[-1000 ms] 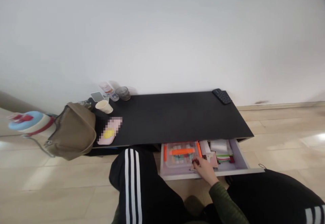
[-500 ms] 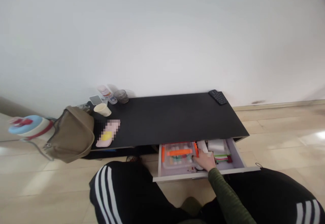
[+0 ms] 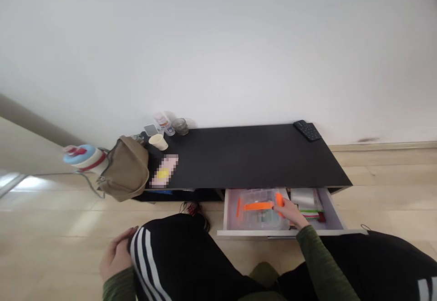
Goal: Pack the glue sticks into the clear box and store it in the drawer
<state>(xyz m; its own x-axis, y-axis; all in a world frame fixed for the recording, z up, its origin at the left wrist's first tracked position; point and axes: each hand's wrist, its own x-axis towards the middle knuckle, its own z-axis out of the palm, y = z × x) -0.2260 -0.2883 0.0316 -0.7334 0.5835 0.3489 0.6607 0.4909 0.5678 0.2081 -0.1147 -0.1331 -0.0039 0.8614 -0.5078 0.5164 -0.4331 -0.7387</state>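
Observation:
My right hand (image 3: pixel 289 211) reaches into the drawer (image 3: pixel 336 210), its fingers closed at the right end of a clear plastic storage box (image 3: pixel 254 196), by an orange latch. The box has an orange handle (image 3: pixel 257 206) across its lid; small items show blurred through the plastic. It is over the left part of the drawer and looks slightly raised. My left hand (image 3: pixel 118 253) lies against the side of my left knee, fingers stretched out and holding nothing. Right of the box are a white packet (image 3: pixel 302 197) and a green-edged, striped item (image 3: pixel 310 214).
On the black tabletop (image 3: pixel 239 155) stand a paper cup (image 3: pixel 159 142), a glass (image 3: pixel 180 126) and a spray bottle (image 3: pixel 164 123). A pink phone (image 3: pixel 167 166), a brown bag (image 3: pixel 126 169) and a bottle (image 3: pixel 85 156) are at the left. A black keyboard (image 3: pixel 307 130) lies back right.
My left hand has come into view beside my left knee. The box has shifted and seems lifted a little, with my right hand at its end. The whole view has swung left.

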